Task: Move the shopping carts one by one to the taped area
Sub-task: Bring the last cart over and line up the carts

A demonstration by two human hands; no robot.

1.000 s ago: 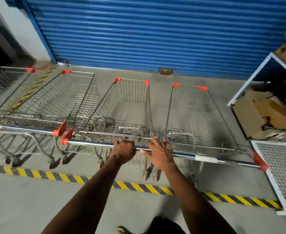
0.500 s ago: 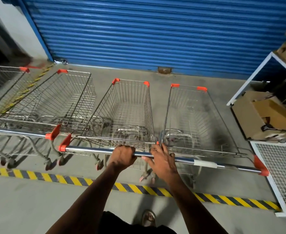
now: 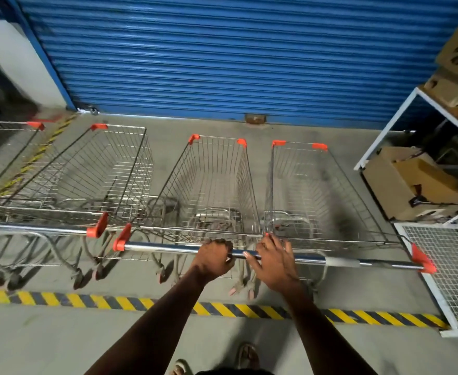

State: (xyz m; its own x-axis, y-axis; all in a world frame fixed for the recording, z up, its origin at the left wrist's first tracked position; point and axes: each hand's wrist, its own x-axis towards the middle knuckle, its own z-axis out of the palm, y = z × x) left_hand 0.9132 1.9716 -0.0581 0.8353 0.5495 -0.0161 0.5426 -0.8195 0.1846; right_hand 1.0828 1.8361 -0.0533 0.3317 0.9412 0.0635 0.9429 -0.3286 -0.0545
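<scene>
Your right hand has loosened on the chrome handlebar since a second ago — fingers now spread, palm only resting; your left hand stays fisted around it; the carts sit beyond the striped floor tape, near the blue shutter — parked, you're likely releasing.

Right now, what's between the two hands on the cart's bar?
Only a short bare stretch of the shiny handle bar. In the head view, the left hand and right hand sit close together, not touching.
</scene>
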